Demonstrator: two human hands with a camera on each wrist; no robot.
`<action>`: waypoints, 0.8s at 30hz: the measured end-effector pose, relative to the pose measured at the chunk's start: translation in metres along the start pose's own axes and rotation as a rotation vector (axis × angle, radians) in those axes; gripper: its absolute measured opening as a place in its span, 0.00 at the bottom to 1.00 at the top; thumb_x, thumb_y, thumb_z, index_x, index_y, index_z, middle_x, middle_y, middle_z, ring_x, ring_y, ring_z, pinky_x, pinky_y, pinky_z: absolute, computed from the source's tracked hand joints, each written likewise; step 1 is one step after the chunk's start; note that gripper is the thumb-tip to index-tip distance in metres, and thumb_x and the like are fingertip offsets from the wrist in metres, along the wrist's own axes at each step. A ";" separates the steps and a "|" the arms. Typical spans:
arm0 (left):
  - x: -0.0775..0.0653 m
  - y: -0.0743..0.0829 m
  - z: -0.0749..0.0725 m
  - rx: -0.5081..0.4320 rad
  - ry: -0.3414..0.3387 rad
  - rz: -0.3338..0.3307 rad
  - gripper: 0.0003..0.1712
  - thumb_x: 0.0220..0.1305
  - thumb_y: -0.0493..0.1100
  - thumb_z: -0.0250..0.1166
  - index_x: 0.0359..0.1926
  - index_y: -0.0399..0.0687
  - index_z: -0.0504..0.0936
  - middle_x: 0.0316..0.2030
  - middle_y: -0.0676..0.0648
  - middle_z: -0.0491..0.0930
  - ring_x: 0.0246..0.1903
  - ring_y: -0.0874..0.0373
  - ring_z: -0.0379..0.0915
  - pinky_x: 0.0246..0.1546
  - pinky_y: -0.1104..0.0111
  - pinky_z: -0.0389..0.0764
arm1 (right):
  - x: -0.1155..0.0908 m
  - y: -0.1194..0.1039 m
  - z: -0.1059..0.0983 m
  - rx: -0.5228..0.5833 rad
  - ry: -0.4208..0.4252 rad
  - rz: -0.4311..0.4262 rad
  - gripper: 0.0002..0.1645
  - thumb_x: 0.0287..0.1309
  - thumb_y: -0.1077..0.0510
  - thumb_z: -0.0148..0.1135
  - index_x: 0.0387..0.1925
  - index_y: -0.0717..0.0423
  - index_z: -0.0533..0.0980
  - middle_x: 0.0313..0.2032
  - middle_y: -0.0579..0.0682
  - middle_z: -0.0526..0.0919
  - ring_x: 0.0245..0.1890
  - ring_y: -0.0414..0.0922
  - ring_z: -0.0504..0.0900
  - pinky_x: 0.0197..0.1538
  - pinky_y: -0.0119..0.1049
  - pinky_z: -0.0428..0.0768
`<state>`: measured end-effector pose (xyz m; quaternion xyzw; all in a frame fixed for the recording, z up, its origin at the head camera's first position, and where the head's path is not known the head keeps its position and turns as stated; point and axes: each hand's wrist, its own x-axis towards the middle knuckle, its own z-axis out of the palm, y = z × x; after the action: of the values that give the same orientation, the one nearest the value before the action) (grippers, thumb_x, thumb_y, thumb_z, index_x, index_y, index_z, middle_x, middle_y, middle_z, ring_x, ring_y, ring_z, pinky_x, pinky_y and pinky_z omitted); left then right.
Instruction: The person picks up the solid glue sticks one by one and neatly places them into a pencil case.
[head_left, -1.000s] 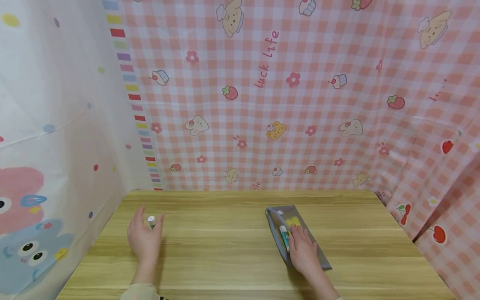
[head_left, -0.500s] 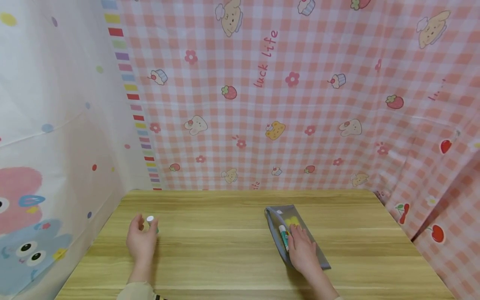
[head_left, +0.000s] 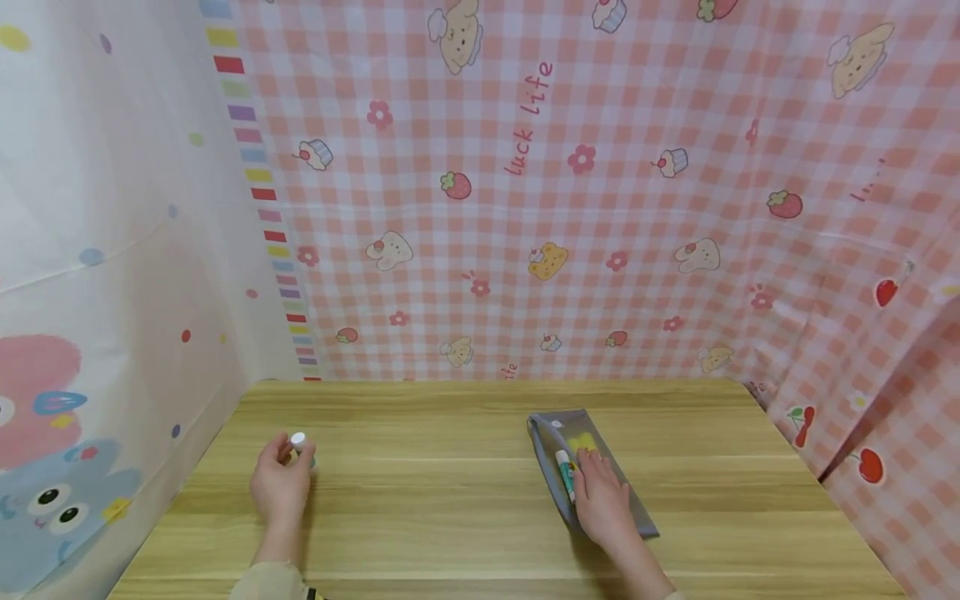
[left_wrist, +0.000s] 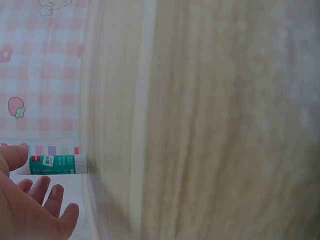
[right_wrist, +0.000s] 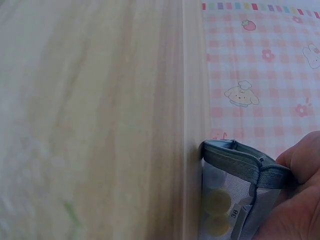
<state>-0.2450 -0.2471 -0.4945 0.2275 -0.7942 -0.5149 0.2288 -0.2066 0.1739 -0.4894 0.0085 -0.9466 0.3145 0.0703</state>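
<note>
On the left of the table a glue stick [left_wrist: 52,164] with a teal label and white ends stands upright. My left hand [head_left: 281,482] pinches its top [head_left: 298,439] between thumb and fingers; the other fingers spread beside it in the left wrist view. Toward the right lies a grey mesh zip pouch [head_left: 555,423], its long mouth facing left. Another teal-and-white glue stick [head_left: 566,477] shows at that mouth. My right hand [head_left: 603,500] holds the pouch, fingers laid across its top and thumb at the mouth's edge. Yellow round shapes [right_wrist: 218,202] show through the mesh.
The wood-grain table [head_left: 420,500] runs back to a pink checked cloth [head_left: 510,217] hanging behind it. A white cloth with cartoon prints [head_left: 90,275] hangs along the left side. Bare tabletop lies between the two hands.
My left hand's thumb and fingers have closed in around the top of the standing glue stick. The right hand and the pouch keep their place.
</note>
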 end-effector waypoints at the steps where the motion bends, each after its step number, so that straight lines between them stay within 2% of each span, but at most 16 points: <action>1: 0.000 0.000 0.000 0.002 -0.003 -0.002 0.30 0.66 0.38 0.64 0.64 0.27 0.68 0.59 0.28 0.73 0.58 0.34 0.68 0.61 0.47 0.68 | 0.000 0.000 0.000 0.000 0.001 -0.002 0.25 0.74 0.60 0.44 0.66 0.71 0.66 0.66 0.75 0.61 0.67 0.73 0.57 0.60 0.79 0.53; 24: 0.004 -0.011 0.005 0.050 0.001 -0.013 0.24 0.67 0.38 0.64 0.58 0.26 0.73 0.53 0.27 0.76 0.51 0.35 0.72 0.55 0.46 0.71 | 0.000 0.003 0.003 0.007 0.014 -0.020 0.25 0.73 0.61 0.45 0.64 0.72 0.67 0.65 0.76 0.63 0.67 0.73 0.58 0.59 0.80 0.54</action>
<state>-0.2501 -0.2502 -0.5058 0.2386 -0.8051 -0.4963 0.2203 -0.2074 0.1746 -0.4931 0.0161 -0.9448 0.3173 0.0801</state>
